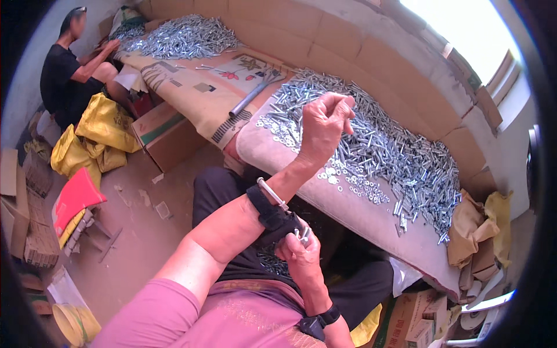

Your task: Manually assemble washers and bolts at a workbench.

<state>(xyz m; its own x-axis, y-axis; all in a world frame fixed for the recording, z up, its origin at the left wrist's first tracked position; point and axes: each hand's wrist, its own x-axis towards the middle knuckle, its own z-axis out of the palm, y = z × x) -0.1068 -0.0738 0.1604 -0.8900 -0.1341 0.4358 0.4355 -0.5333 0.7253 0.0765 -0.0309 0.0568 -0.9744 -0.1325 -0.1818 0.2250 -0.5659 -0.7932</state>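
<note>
My left hand (325, 124) is raised over the near edge of a large pile of silvery bolts (400, 168). Its fingers are curled closed, and whatever they may hold is hidden. Lower down, close to my lap, my right hand (301, 258) is closed round a few metal bolts (302, 234), their ends poking out between thumb and fingers. Flat washers (365, 188) lie scattered along the pile's front, below my left hand. Beneath my right hand, more small metal pieces (272, 262) show dimly between my legs.
The pile lies on a padded pinkish surface (278, 159). A metal tube (248, 100) rests on the patterned cloth (185, 87). Another person (72, 75) sits far left by a second bolt heap (183, 37). Yellow sacks (107, 124), a cardboard box (168, 136) and a red-topped stool (78, 200) stand on the left.
</note>
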